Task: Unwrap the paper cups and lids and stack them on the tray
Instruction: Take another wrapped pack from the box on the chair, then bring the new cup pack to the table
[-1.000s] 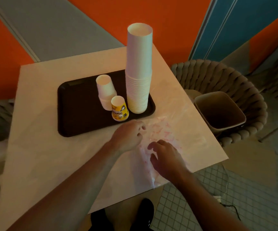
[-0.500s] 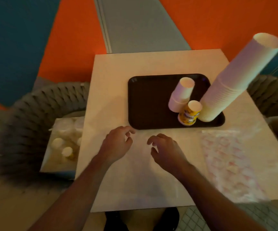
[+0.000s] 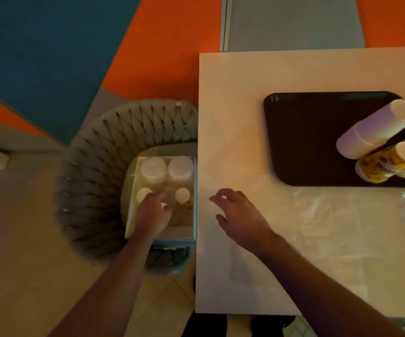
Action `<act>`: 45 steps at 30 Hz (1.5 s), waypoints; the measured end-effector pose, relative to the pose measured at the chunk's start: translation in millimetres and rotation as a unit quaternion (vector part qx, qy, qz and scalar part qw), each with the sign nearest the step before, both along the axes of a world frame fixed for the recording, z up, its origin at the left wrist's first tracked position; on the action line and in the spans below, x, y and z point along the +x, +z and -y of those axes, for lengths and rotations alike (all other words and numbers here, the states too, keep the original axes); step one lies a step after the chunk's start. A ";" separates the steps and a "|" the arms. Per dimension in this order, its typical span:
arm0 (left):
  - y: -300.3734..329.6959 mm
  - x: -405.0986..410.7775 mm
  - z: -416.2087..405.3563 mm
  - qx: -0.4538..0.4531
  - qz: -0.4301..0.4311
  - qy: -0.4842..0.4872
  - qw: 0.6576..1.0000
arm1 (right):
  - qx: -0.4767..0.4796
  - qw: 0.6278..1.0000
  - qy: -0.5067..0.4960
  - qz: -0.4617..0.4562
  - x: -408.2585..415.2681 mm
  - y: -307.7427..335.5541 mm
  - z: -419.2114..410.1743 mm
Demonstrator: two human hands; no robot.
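Since half a second ago our view swung left, and our left hand (image 3: 151, 216) has dropped off the table (image 3: 257, 98) into the box (image 3: 133, 203) of wrapped cups (image 3: 180, 167) on the woven chair (image 3: 99, 171); can't tell its grip. Right hand (image 3: 241, 216) hovers, fingers loosely spread, holding nothing. Unwrapped cups (image 3: 376, 128) sit on the tray (image 3: 306, 137).

text: none legible | yellow cup (image 3: 379, 166): dark printed graphic, blurred, unreadable; on tray (image 3: 301, 142), far right beyond right hand (image 3: 240, 215) | box (image 3: 165, 190) under left hand (image 3: 151, 215): no readable label
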State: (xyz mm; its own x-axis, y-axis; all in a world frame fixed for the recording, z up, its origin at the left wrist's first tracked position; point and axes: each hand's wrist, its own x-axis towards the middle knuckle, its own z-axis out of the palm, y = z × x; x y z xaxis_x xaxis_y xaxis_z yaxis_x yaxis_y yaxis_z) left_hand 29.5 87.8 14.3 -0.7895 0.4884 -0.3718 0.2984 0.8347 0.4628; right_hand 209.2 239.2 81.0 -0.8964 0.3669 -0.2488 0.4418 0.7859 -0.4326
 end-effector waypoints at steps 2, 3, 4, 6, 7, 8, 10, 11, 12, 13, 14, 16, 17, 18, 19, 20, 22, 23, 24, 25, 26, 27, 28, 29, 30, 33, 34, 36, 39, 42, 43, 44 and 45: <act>-17.4 -13.0 8.8 -0.047 0.020 -0.017 0.999 | 0.012 0.999 0.029 0.015 -5.2 -9.4 6.6; -24.9 -17.0 11.2 -0.061 0.028 -0.021 0.998 | 0.018 0.999 0.036 0.018 -5.9 -13.9 8.7; -32.6 -20.6 14.3 -0.069 0.037 -0.024 0.997 | 0.021 0.999 0.038 0.020 -6.7 -19.5 10.7; -46.1 -23.7 17.8 -0.071 0.052 -0.030 0.996 | 0.035 0.998 0.038 0.023 -5.9 -28.6 12.9; -53.5 -25.3 18.7 -0.069 0.058 -0.037 0.995 | 0.048 0.998 0.041 0.026 -6.0 -33.5 13.4; -59.2 -26.1 18.7 -0.066 0.063 -0.045 0.995 | 0.058 0.997 0.041 0.026 -5.4 -38.4 13.3; -70.1 -26.2 16.9 -0.061 0.064 -0.066 0.994 | 0.065 0.997 0.030 0.024 -4.0 -44.5 13.3; -76.1 -26.2 16.0 -0.065 0.068 -0.076 0.993 | 0.072 0.997 0.027 0.021 -4.7 -46.3 14.1; -80.8 -25.4 15.2 -0.072 0.072 -0.084 0.991 | 0.080 0.996 0.025 0.014 -4.9 -46.6 14.8; -88.0 -25.2 15.4 -0.076 0.077 -0.084 0.991 | 0.085 0.996 0.024 0.010 -5.3 -46.9 15.7; -93.8 -24.3 15.6 -0.076 0.081 -0.079 0.991 | 0.087 0.996 0.022 0.009 -5.4 -46.3 16.5; -107.0 -25.3 15.8 -0.088 0.076 -0.079 0.990 | 0.090 0.996 0.016 0.006 -5.7 -46.6 17.4; -109.9 -25.5 15.4 -0.103 0.069 -0.086 0.989 | 0.088 0.996 0.013 0.003 -5.4 -46.7 18.0; -111.6 -26.4 14.9 -0.122 0.064 -0.096 0.986 | 0.086 0.996 0.009 0.001 -5.2 -46.3 18.5; -111.9 -27.3 13.7 -0.140 0.064 -0.105 0.982 | 0.087 0.996 0.007 0.002 -5.2 -45.7 19.0; -113.5 -27.6 13.1 -0.147 0.069 -0.108 0.981 | 0.090 0.996 0.004 0.001 -5.3 -46.3 19.7; -116.5 -27.5 12.6 -0.127 0.083 -0.106 0.983 | 0.095 0.995 0.001 0.000 -5.4 -46.1 20.5; -117.5 -27.1 13.4 -0.113 0.090 -0.106 0.984 | 0.095 0.995 0.001 -0.002 -5.4 -45.1 20.9; -120.3 -26.1 14.2 -0.099 0.094 -0.107 0.985 | 0.097 0.995 0.002 -0.005 -5.3 -45.6 21.2; -122.7 -25.4 15.4 -0.088 0.094 -0.105 0.986 | 0.098 0.995 0.001 -0.011 -5.0 -46.2 21.5; -125.5 -25.0 17.1 -0.082 0.092 -0.102 0.987 | 0.099 0.995 0.000 -0.016 -5.0 -46.6 21.8; -126.9 -24.4 18.0 -0.076 0.090 -0.097 0.988 | 0.101 0.995 -0.001 -0.020 -4.9 -46.6 22.0; -125.6 -23.9 18.1 -0.067 0.090 -0.089 0.990 | 0.103 0.994 -0.001 -0.024 -4.9 -47.3 21.8; -124.3 -23.5 18.0 -0.055 0.092 -0.078 0.991 | 0.105 0.994 -0.003 -0.028 -4.6 -48.1 21.9; -120.9 -22.9 18.2 -0.039 0.097 -0.063 0.992 | 0.103 0.994 -0.004 -0.031 -4.4 -48.7 22.0; -109.0 -24.0 22.6 -0.021 0.123 -0.022 0.992 | 0.097 0.994 -0.011 -0.043 -3.6 -50.6 22.7; -102.7 -24.4 25.6 -0.011 0.134 -0.011 0.991 | 0.097 0.994 -0.013 -0.049 -3.5 -50.3 22.7; -86.1 -22.0 32.6 0.021 0.151 0.006 0.988 | 0.092 0.994 -0.016 -0.060 -3.0 -51.0 22.3; -46.9 -12.1 45.9 0.061 0.136 0.031 0.988 | 0.079 0.995 -0.016 -0.053 -4.4 -48.4 23.0; -6.9 -3.1 60.0 0.133 0.132 0.062 0.980 | 0.027 0.999 -0.009 -0.026 -5.2 -42.1 18.7; 7.4 0.0 62.8 0.162 0.137 0.065 0.975 | -0.010 1.000 -0.011 -0.012 -6.3 -37.6 15.8; 21.3 2.8 64.4 0.189 0.144 0.069 0.969 | -0.051 0.998 -0.023 -0.012 -8.6 -32.5 13.6; 34.3 6.3 65.0 0.213 0.149 0.066 0.963 | -0.092 0.994 -0.049 -0.030 -11.2 -26.6 11.9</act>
State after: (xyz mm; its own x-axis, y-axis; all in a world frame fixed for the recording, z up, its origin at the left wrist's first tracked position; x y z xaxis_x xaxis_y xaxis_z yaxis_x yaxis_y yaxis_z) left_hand 35.8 22.7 48.6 -0.7442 0.5502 -0.3787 0.0042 0.5708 0.8211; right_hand 198.0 227.3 54.3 -0.8736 0.4065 -0.2674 0.4818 0.6459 -0.5921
